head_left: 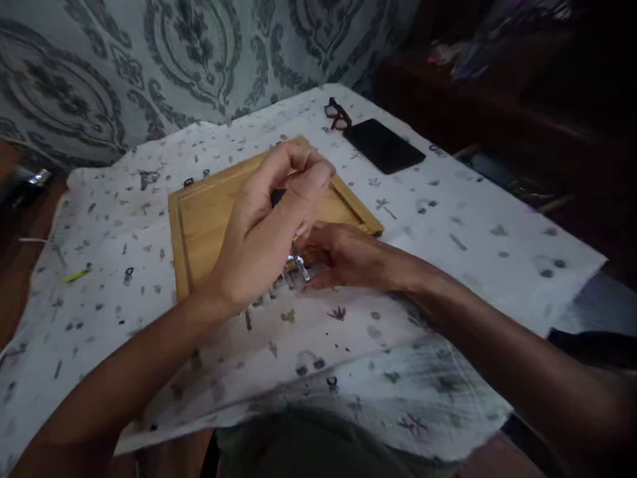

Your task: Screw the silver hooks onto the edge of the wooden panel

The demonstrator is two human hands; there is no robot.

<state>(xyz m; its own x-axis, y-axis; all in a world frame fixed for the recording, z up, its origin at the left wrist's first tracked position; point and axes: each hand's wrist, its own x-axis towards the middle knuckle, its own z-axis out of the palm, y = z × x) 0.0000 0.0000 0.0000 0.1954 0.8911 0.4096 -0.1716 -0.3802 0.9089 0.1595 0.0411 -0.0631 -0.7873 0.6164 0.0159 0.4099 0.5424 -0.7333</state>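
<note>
My left hand is raised over the near side of a wooden board, its fingers curled in towards the thumb. A small dark piece shows between its thumb and fingers; its kind cannot be made out. Just below and to the right, my right hand has bent fingers close under the left one, partly hidden by it. Between the hands and the cloth, a slanting row of small shiny metal pieces runs along the board's near edge, beside the right thumb. What the right fingers grip is hidden.
The board lies on a white printed tablecloth. Beyond it are a dark flat tablet or phone and a pair of glasses. A yellow strip lies at the left. Patterned wall covering borders the table's far side.
</note>
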